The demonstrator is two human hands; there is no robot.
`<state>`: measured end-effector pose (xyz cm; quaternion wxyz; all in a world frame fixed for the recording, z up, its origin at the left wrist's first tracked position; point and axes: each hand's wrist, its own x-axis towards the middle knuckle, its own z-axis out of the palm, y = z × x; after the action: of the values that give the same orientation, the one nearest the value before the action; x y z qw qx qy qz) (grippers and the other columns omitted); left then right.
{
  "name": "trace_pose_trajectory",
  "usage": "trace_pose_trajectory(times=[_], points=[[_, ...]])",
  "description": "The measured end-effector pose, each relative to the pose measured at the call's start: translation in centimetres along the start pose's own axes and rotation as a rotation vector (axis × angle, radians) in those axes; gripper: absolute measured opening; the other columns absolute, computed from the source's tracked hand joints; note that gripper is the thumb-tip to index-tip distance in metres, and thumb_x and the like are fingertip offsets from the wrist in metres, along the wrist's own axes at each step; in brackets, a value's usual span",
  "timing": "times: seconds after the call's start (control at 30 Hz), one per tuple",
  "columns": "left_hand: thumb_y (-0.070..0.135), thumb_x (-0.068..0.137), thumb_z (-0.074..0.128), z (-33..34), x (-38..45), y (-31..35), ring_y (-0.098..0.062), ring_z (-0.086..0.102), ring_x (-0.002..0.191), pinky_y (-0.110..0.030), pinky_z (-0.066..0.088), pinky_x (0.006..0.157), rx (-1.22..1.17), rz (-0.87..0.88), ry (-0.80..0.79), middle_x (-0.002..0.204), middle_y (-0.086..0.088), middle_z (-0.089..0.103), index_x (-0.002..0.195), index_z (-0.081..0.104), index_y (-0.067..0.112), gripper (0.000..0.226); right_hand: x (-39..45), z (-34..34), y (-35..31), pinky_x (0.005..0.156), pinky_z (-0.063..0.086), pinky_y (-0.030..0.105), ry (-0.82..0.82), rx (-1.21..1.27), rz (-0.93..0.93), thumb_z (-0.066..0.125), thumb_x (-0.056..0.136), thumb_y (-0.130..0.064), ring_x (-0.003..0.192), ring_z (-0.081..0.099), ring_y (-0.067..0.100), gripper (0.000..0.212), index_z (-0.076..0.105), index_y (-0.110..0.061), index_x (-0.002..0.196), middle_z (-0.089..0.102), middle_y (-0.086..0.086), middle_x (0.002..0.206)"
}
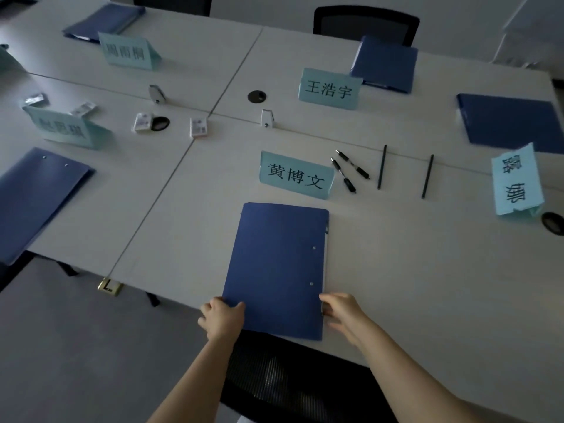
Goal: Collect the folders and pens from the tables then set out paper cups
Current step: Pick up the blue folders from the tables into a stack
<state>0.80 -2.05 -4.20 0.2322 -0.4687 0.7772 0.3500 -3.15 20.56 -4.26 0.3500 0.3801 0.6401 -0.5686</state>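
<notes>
White table [396, 270] bears 1 blue folder [274, 264], near corners clasped by left hand [221, 315] and right hand [343, 309].

Dim room, pale grey counter [396, 270] of joined sections, grey floor [76, 346], black mesh chairs [366, 22] around it, white wall [274, 10] behind

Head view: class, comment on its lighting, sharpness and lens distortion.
Head view: dim and bluish, without glare; the near folder and the placard behind it read sharp; the left placard is blurred; the table edges bow from the wide-angle lens.
</notes>
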Motion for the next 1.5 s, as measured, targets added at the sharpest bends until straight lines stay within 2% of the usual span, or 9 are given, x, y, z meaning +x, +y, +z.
trace_pose_trajectory(times=[0.1,0.27,0.37,0.5,0.6,0.83,0.93,1.13,1.5], points=[[0.034,0.090,0.058,-0.2,0.3,0.3,-0.038,0.032,0.132,-0.041,0.026,0.110,0.060,-0.007,-0.037,0.144,-0.018,0.035,0.140,0.037,0.006,0.061,0.3,-0.2,-0.3,0.061,0.046,0.028,-0.060,0.028,0.019,0.066,0.086,-0.017,0.067,0.057,0.019,0.010,0.063,-0.009,0.092,0.059,0.006,0.076],[0.047,0.065,0.061,-0.1,2.2,-0.6,-0.042,0.050,0.117,-0.046,0.041,0.104,-0.065,-0.027,-0.127,0.133,-0.021,0.049,0.130,0.049,0.014,0.074,0.0,0.3,-0.1,0.078,0.055,0.035,-0.158,0.043,-0.112,0.069,0.083,-0.007,0.095,0.067,0.023,0.038,0.055,-0.009,0.119,0.068,0.007,0.112],[0.048,0.053,0.059,1.6,4.9,-2.7,-0.040,0.057,0.108,-0.047,0.048,0.097,-0.116,-0.025,-0.127,0.125,-0.021,0.055,0.123,0.054,0.013,0.079,-1.0,0.3,-0.3,0.076,0.055,0.033,-0.200,0.100,-0.184,0.061,0.087,0.001,0.095,0.067,0.022,0.035,0.052,-0.011,0.118,0.066,0.008,0.113],[0.029,0.073,0.075,0.0,0.9,-1.2,-0.031,0.061,0.074,-0.037,0.053,0.067,-0.277,0.005,-0.182,0.097,-0.021,0.063,0.117,0.058,-0.001,0.057,-2.7,-0.5,-1.4,0.081,0.055,0.037,-0.264,0.103,-0.276,0.059,0.089,0.001,0.096,0.068,0.022,0.032,0.053,-0.013,0.116,0.068,0.006,0.111],[0.022,0.091,0.065,-0.6,-1.6,-1.0,-0.021,0.050,0.056,-0.028,0.043,0.054,-0.418,0.027,-0.224,0.084,-0.015,0.058,0.114,0.058,-0.004,0.035,-4.6,-1.4,-2.6,0.091,0.052,0.044,-0.357,0.133,-0.297,0.059,0.089,0.002,0.105,0.065,0.028,0.036,0.054,-0.015,0.120,0.068,0.008,0.116],[0.041,0.080,0.075,-5.1,-7.0,-3.1,-0.033,0.065,0.102,-0.046,0.054,0.086,-0.809,0.070,-0.158,0.111,-0.012,0.069,0.111,0.065,0.007,0.047,-9.3,-3.1,-4.6,0.092,0.053,0.046,-0.650,0.037,-0.324,0.057,0.091,-0.007,0.111,0.065,0.026,0.040,0.053,-0.025,0.127,0.067,0.002,0.122],[0.030,0.085,0.072,-7.2,-9.7,-5.3,-0.030,0.070,0.098,-0.042,0.056,0.079,-0.957,0.075,-0.245,0.108,-0.009,0.073,0.112,0.066,0.012,0.033,-10.9,-2.5,-4.1,0.089,0.055,0.042,-0.777,-0.010,-0.316,0.056,0.092,-0.008,0.113,0.063,0.024,0.041,0.052,-0.027,0.128,0.065,0.000,0.126],[0.024,0.084,0.071,-10.0,-13.0,-11.5,-0.031,0.070,0.099,-0.042,0.058,0.079,-1.068,0.021,-0.331,0.111,-0.011,0.073,0.120,0.062,0.007,0.041,-12.4,1.1,-2.5,0.092,0.053,0.039,-0.884,-0.165,-0.354,0.059,0.087,-0.007,0.116,0.062,0.025,0.048,0.049,-0.021,0.132,0.063,0.003,0.128],[0.019,0.090,0.063,-20.0,-12.3,-25.3,-0.031,0.070,0.100,-0.040,0.060,0.076,-1.387,0.034,-0.039,0.115,-0.012,0.071,0.120,0.062,0.007,0.032,-16.3,19.6,0.9,0.096,0.051,0.043,-1.047,-0.449,-0.333,0.064,0.085,-0.012,0.115,0.062,0.025,0.049,0.048,-0.018,0.131,0.065,0.002,0.126]])
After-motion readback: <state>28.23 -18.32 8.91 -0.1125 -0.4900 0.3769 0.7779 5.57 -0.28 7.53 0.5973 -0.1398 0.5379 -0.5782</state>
